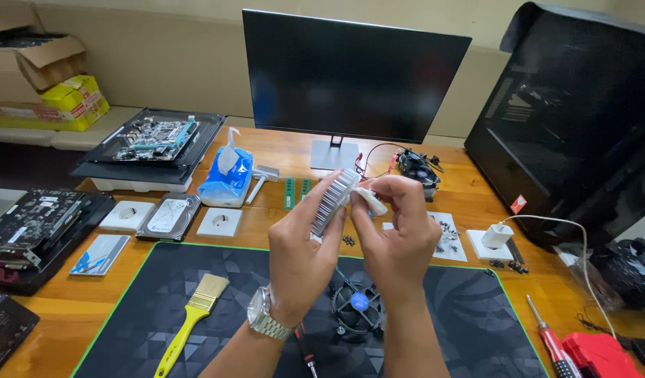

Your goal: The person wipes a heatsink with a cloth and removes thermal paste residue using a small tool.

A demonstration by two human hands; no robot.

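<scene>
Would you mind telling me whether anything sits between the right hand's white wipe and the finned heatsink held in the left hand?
Nothing visible does. The left hand holds the heatsink up, and the right hand presses the white wipe against its edge.

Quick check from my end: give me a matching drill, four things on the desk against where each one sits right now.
Things:
1. finned heatsink
2. yellow-handled brush
3. cooling fan
4. red-handled screwdriver

Places:
A. on the wood, right of the mat
B. on the dark mat, below the hands
C. held up in the left hand, the right hand pressing a white wipe to it
D. on the mat's left part

Pairs: 1-C, 2-D, 3-B, 4-A
</scene>
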